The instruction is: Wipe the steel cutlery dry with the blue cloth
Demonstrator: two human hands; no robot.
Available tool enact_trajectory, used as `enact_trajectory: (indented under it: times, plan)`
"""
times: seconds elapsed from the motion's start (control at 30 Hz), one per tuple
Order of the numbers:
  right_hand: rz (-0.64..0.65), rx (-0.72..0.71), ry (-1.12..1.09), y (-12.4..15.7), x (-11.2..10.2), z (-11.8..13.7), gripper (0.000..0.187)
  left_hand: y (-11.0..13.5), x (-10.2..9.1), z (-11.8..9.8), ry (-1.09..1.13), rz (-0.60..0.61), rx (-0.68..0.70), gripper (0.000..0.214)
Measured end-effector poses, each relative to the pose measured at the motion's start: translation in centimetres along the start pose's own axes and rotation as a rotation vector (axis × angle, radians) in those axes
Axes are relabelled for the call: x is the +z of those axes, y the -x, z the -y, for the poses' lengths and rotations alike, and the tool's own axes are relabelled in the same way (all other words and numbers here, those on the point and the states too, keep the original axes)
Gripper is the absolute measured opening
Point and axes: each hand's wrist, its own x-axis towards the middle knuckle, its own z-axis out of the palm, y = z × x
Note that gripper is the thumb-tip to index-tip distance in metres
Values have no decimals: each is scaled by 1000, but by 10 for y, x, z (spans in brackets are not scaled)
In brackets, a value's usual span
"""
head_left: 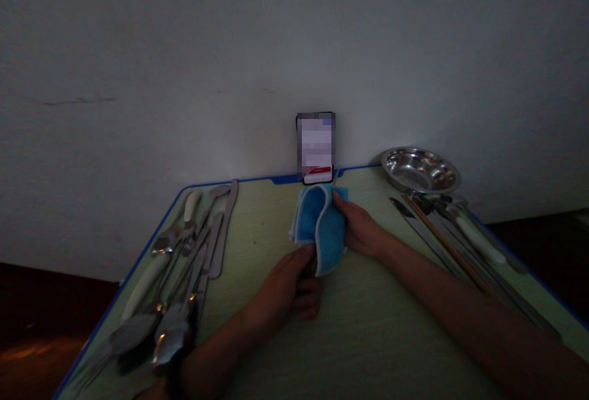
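Observation:
My right hand (361,225) is closed on a blue cloth (330,234) with pale edging, folded over and held above the middle of the table. Just below the cloth, my left hand (294,283) is closed, its fingers curled round something dark and mostly hidden. A thin pale tip (337,174) pokes up behind the cloth's top edge; whether it belongs to what my left hand grips, I cannot tell. The picture is dim.
Several spoons, knives and spatulas (221,246) lie at the left of the green table (257,216). More cutlery with a wooden chopstick (442,237) lies at the right, below a steel bowl (421,170). A phone (316,145) leans against the wall.

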Motion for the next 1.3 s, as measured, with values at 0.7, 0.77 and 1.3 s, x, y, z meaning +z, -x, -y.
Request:
enact_trajectory:
  times: [0.7,0.77,1.3]
  plan:
    - [-99,-33,110,4,6,2,28,4,7,-5,-167,-89,-8,29]
    - [-114,-42,120,5,7,2,25,3,5,-4,-172,-54,-2,27]
    - [-412,-71,37,1,9,1,27,2,1,-3,-194,119,62,19]
